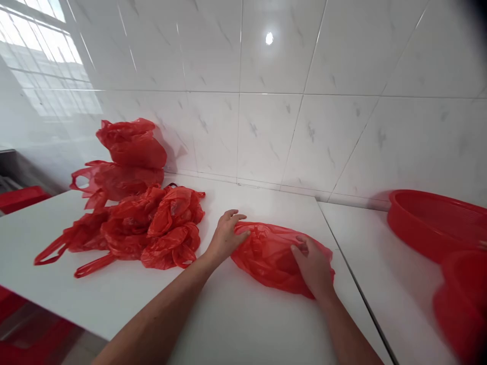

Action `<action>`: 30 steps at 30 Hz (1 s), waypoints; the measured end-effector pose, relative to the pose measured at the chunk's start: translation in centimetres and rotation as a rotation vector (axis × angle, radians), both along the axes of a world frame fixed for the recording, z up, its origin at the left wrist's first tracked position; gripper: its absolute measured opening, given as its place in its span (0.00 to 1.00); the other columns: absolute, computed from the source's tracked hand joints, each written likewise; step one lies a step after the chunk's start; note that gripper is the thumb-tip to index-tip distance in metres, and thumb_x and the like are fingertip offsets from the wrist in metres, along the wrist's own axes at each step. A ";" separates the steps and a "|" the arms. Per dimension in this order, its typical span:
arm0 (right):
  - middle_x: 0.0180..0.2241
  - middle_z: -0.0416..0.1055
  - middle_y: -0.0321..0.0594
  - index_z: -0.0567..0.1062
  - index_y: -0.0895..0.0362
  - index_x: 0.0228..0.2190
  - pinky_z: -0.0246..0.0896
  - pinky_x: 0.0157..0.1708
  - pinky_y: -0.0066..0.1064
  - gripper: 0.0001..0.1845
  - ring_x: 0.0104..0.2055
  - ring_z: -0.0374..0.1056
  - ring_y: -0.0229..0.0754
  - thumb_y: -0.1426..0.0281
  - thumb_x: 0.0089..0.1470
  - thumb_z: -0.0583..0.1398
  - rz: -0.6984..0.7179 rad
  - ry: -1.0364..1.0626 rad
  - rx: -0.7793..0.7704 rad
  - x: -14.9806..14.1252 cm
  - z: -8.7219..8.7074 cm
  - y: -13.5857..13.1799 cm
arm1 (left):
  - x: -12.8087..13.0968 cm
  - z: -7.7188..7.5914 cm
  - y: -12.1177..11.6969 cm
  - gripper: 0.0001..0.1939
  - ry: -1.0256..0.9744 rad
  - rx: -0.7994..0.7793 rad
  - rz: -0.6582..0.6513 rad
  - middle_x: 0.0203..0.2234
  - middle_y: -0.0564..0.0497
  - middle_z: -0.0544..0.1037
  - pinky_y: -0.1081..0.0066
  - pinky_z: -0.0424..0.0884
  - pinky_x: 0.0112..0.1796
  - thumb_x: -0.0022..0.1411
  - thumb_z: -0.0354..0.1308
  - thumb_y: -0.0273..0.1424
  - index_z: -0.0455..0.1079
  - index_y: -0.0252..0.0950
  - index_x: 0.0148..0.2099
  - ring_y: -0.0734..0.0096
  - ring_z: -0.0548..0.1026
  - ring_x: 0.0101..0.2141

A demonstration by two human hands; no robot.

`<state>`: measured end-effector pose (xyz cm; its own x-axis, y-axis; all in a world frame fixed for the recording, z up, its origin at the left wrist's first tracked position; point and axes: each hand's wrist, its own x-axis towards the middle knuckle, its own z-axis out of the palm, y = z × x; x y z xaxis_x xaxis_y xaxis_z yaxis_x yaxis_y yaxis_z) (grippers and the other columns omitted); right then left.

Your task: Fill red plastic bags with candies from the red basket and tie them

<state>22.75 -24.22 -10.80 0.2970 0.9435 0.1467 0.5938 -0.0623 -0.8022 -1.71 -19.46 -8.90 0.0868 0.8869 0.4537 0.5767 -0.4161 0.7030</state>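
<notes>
A thin red plastic bag [266, 253] lies crumpled and spread on the white table in front of me. At its left end is my left hand [227, 235], open, with thumb and fingers apart and the thumb over the bag's edge. My right hand [314, 263] rests over the bag's right part, its fingers loosely bent and the thumb apart from them, gripping nothing that I can see. To the left lies a heap of crumpled red plastic bags [152, 223], some with their loop handles stretched out on the table.
Behind the heap, more filled-looking red bags [133, 147] are stacked against the tiled wall [274, 137]. On the adjoining right table [365, 253], past a dark seam, stand a red plastic basket [414, 233] and another red container [452, 304]. Red stools [38, 334] show below left.
</notes>
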 end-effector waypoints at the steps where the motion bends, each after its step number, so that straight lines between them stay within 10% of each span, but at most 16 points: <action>1: 0.43 0.71 0.41 0.69 0.52 0.44 0.62 0.41 0.39 0.20 0.42 0.67 0.46 0.57 0.53 0.52 0.000 -0.041 0.022 0.0 0.0 0.0 | 0.0 -0.1 -0.1 0.24 -0.050 -0.085 0.006 0.54 0.44 0.64 0.59 0.63 0.50 0.52 0.60 0.36 0.67 0.41 0.52 0.56 0.64 0.53; 7: 0.47 0.68 0.42 0.70 0.54 0.43 0.62 0.43 0.39 0.18 0.48 0.63 0.47 0.60 0.54 0.53 0.024 -0.391 0.193 -1.7 1.4 -1.4 | 0.8 -0.4 -0.5 0.24 -0.477 -0.502 -0.114 0.40 0.46 0.74 0.66 0.70 0.35 0.53 0.60 0.41 0.64 0.38 0.50 0.62 0.74 0.37; 15: 0.51 0.67 0.43 0.69 0.52 0.51 0.58 0.51 0.44 0.21 0.52 0.63 0.48 0.61 0.57 0.53 0.497 -0.413 0.123 -3.4 -0.3 -1.6 | 1.4 -0.8 -0.2 0.15 -0.962 -0.651 -0.290 0.29 0.51 0.74 0.74 0.69 0.30 0.50 0.64 0.35 0.68 0.34 0.37 0.74 0.73 0.28; 22: 0.51 0.67 0.45 0.72 0.55 0.47 0.59 0.53 0.45 0.17 0.54 0.60 0.47 0.66 0.57 0.54 0.285 -0.418 0.466 -3.2 2.1 -3.0 | 0.9 -1.5 0.6 0.14 -1.113 -0.684 -0.360 0.29 0.47 0.77 0.71 0.71 0.31 0.51 0.63 0.36 0.70 0.32 0.37 0.68 0.76 0.29; 30: 0.50 0.66 0.46 0.73 0.55 0.43 0.57 0.53 0.47 0.13 0.53 0.61 0.49 0.68 0.55 0.57 -0.183 -0.507 0.647 3.7 5.3 -12.7 | 0.5 -2.2 1.4 0.14 -1.163 -0.688 -0.372 0.34 0.45 0.79 0.68 0.72 0.33 0.54 0.61 0.36 0.72 0.32 0.41 0.62 0.77 0.34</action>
<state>26.42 -36.88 -5.54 0.1895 0.5710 0.7988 0.9170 0.1880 -0.3519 -1.25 -18.09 -11.08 0.2426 0.9665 -0.0837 -0.5356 0.2053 0.8191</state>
